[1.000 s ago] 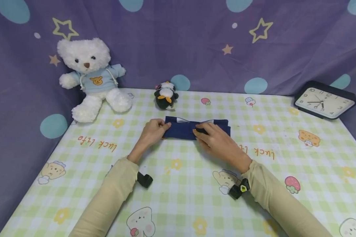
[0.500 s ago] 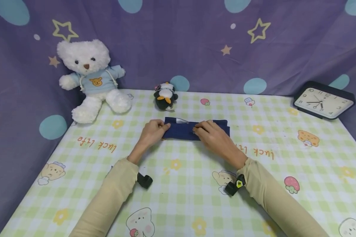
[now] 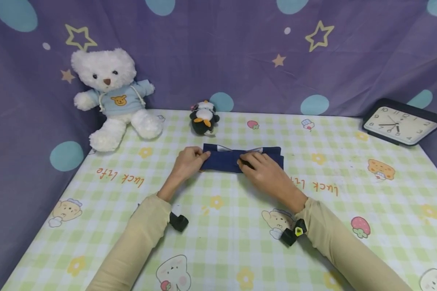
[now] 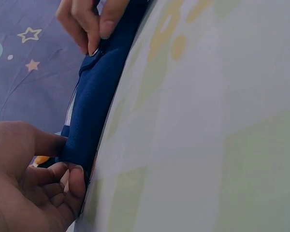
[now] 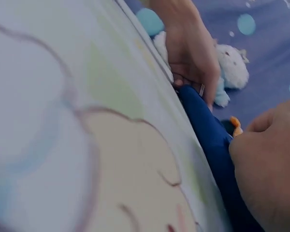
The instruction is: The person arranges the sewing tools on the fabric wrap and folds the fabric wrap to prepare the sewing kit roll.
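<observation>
A long, flat piece of folded navy blue cloth [image 3: 222,162] lies across the middle of the table, with a pale lining showing along its far edge. My left hand [image 3: 187,162] pinches its left end; in the left wrist view the thumb is on one face and the fingers are curled at the other. At the cloth's middle, my right hand [image 3: 267,173] has its fingertips gathered on the top layer. In the left wrist view the right fingertips [image 4: 93,48] pinch at a small raised edge there. The right palm covers part of the cloth's right half.
A white teddy bear [image 3: 118,99] in a light blue hoodie sits at the back left. Beside it is a small penguin plush [image 3: 204,118]. A black-framed clock [image 3: 400,123] stands at the back right. A purple curtain [image 3: 240,52] hangs behind the checked tablecloth [image 3: 218,242].
My right hand has shifted slightly over the middle of the cloth, left and then back right, its fingers drawing closer together. The left hand and the cloth have stayed in place.
</observation>
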Available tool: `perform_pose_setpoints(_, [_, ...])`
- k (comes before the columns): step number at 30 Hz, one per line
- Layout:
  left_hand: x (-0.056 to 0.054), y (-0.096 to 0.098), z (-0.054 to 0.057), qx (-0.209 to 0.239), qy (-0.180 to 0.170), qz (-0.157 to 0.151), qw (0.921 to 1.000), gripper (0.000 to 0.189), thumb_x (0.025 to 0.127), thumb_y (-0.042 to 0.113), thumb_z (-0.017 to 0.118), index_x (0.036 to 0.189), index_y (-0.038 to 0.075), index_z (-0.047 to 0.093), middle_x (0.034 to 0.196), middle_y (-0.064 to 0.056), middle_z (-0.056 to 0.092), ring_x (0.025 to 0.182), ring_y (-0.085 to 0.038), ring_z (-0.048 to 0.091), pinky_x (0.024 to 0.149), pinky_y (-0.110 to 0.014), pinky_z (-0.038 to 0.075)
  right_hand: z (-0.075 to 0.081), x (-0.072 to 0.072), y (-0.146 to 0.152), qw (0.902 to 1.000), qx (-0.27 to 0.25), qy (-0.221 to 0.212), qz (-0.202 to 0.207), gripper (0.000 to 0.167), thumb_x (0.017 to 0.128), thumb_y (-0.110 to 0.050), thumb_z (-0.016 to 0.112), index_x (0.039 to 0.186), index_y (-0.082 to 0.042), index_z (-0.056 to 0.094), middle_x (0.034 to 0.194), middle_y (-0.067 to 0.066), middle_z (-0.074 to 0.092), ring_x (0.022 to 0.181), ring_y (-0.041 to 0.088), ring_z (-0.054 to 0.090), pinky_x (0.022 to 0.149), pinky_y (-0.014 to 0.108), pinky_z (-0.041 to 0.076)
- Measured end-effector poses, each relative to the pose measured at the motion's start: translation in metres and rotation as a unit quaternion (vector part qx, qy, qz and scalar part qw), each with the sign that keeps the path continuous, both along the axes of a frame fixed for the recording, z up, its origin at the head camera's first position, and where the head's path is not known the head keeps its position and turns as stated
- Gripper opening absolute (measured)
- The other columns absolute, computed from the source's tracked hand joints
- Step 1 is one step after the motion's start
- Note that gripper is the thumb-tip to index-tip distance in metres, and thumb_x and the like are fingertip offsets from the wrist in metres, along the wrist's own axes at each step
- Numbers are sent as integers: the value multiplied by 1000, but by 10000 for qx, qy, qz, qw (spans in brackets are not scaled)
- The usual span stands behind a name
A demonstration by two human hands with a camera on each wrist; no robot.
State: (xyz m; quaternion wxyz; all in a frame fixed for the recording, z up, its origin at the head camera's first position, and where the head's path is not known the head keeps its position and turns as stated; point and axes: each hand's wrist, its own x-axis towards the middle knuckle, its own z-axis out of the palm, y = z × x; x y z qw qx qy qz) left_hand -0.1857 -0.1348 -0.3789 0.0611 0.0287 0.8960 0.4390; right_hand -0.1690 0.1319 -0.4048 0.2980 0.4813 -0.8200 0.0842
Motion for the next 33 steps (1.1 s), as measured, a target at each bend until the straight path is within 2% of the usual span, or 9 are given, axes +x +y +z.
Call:
perform_pose_setpoints(6, [0,-1,0,-4,-17,-61,10000,34,107,28,60,82,5,62,61,-6,59,59,-21,67,51,-31,39,4,11,-6,9941,674,689,-488,22,98,4,66,119,8,72,123,20,63,106,33,63,71,39,51])
perform_pose_setpoints(11, [-1,-1,1,-15,-68,-95,9999,34,107,28,59,83,4,61,60,-5,57,60,-21,67,52,-31,41,12,16,-15,9882,1053,753,-821,10,101,-2,65,94,3,71,111,18,58,95,32,58,68,38,47])
perform_pose_setpoints(14, [-1,-1,1,14,-88,-87,9999,34,107,28,59,82,5,60,60,-4,55,60,-21,67,53,-32,41,13,17,-16,9876,1102,644,-912,14,99,-10,69,93,3,70,111,17,56,95,32,57,70,39,49])
perform_pose_setpoints(20, [-1,-2,-2,175,-95,-88,9998,32,107,28,59,88,2,62,63,-6,56,61,-22,67,54,-32,45,2,17,-9,9958,408,-27,-824,40,95,-19,74,126,6,70,129,21,60,112,36,60,78,44,52])
perform_pose_setpoints(25, [0,-6,-1,583,-218,-121,9980,31,107,28,61,114,-3,60,94,-16,68,66,-22,69,64,-34,58,-5,20,2,9914,-723,-738,-804,45,96,-20,69,135,2,65,129,21,62,117,39,58,90,54,48])
perform_pose_setpoints(27, [3,-9,1,747,-282,-118,9967,35,106,28,61,122,-3,56,104,-19,69,69,-23,69,68,-36,59,-6,21,10,9849,-1195,-836,-932,43,98,-22,65,133,2,66,125,21,62,113,40,58,91,56,46])
perform_pose_setpoints(29, [6,-12,2,809,-311,-89,9962,37,106,29,62,124,-2,54,104,-20,69,71,-24,69,72,-37,59,-6,23,19,9731,-1754,-954,-1148,40,98,-21,64,130,3,67,120,23,63,108,42,57,91,57,44])
perform_pose_setpoints(31, [10,-15,5,876,-337,-70,9956,36,105,29,63,123,-2,55,101,-19,70,75,-25,69,75,-37,58,-5,25,29,9526,-2343,-1216,-1509,37,98,-19,65,126,5,67,117,24,62,106,43,55,90,55,43])
perform_pose_setpoints(33, [14,-17,7,986,-403,-55,9943,36,105,28,63,122,-3,57,100,-18,70,81,-26,70,78,-38,57,-4,27,39,9197,-2929,-1744,-1950,34,97,-16,68,124,6,65,113,24,62,103,42,56,89,50,43])
